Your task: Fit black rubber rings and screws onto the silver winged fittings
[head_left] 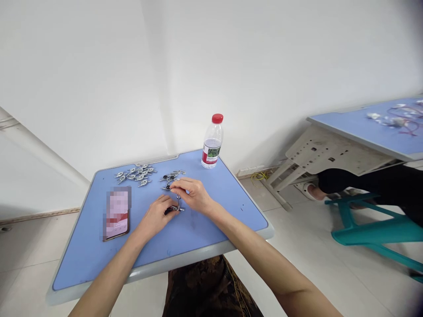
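My left hand (159,214) rests low over the blue table (198,229), its fingers closed on a small metal part (180,208). Just above and to the right, my right hand (190,192) pinches something small and shiny over that part; its shape is too small to make out. Several metal pieces with round black parts (165,177) lie right behind my hands. A pile of similar silver metal pieces (134,175) is at the back left of the table.
A phone (118,211) lies at the left of the table. A water bottle with a red cap (211,147) stands at the back edge. To the right are another table (357,125), a teal stool (380,229) and a person's leg (363,187).
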### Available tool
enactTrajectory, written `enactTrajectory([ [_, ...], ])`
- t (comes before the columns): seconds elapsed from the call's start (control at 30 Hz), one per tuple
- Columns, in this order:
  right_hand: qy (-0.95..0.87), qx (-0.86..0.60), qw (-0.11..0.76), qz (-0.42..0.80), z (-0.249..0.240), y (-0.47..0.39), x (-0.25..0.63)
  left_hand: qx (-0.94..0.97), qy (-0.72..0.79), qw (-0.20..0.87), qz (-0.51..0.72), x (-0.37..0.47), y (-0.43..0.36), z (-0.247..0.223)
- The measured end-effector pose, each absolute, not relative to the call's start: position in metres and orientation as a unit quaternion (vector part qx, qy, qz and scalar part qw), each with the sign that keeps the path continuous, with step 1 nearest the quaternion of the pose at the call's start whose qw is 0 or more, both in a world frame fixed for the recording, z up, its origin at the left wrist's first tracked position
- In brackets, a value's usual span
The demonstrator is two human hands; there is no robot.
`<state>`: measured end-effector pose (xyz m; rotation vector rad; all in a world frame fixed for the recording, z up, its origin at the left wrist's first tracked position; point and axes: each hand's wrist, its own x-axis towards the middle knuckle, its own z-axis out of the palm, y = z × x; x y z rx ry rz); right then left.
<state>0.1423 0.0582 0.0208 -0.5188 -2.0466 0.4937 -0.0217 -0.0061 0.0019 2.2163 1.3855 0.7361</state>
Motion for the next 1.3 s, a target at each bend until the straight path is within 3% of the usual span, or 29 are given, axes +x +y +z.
enactTrajectory([
  [0.17, -0.829, -0.236, 0.475, 0.176, 0.019, 0.057, 0.144, 0.796, 0.499, 0.213, 0.268, -0.021, -0.006, 0.002],
  [0.4, -0.871, -0.154, 0.404, 0.233, 0.028, 0.050, 0.152, 0.796, 0.491, 0.215, 0.281, -0.021, -0.007, 0.001],
  [0.73, -0.844, -0.188, 0.419, 0.277, 0.022, 0.051, 0.144, 0.796, 0.487, 0.208, 0.292, -0.020, -0.007, 0.000],
  [1.13, -0.836, -0.231, 0.438, 0.235, 0.023, 0.051, 0.144, 0.799, 0.490, 0.208, 0.278, -0.019, -0.008, 0.003],
  [1.3, -0.863, -0.227, 0.406, 0.197, 0.022, 0.049, 0.146, 0.799, 0.492, 0.210, 0.275, -0.019, -0.007, 0.002],
])
